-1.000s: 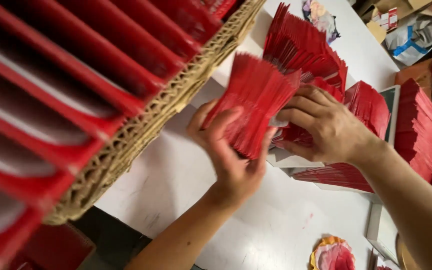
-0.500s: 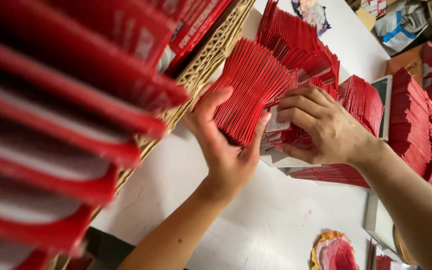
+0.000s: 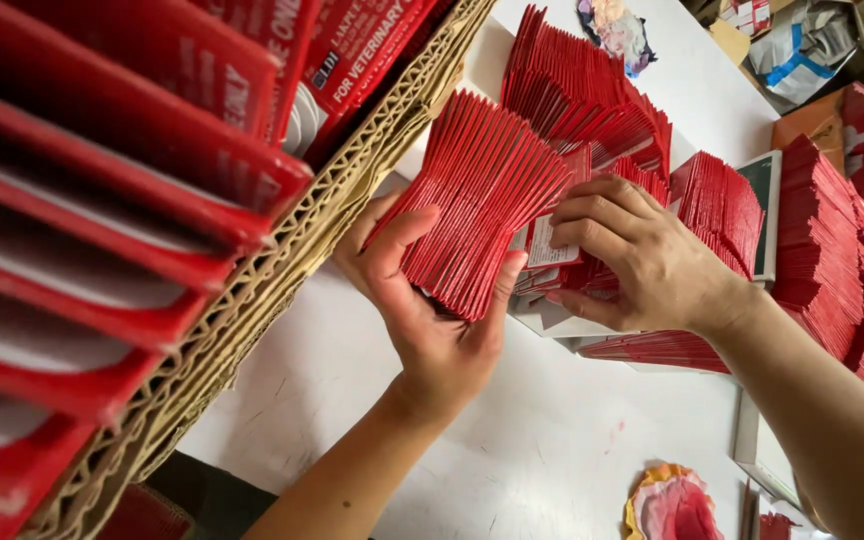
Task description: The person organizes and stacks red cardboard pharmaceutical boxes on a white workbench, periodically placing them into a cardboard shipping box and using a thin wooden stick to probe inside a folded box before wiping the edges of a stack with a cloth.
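Red flat cartons (image 3: 477, 195) — gripped by left hand (image 3: 432, 320), right hand (image 3: 642, 260) steadying.

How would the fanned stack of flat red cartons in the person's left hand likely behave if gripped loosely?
The stack of flat red cartons already fans apart above the left hand, so pieces would probably slide free. Each looks thin and likely bends easily. One-handed support suggests it is fairly light.

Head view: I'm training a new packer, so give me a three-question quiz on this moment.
1. True or false: the left hand holds a fanned stack of red cartons.
2. What does the right hand rest on? A) the cardboard box B) a pile of cartons C) bare table
3. What colour is the table?

Key: 1 true; 2 B; 3 white.
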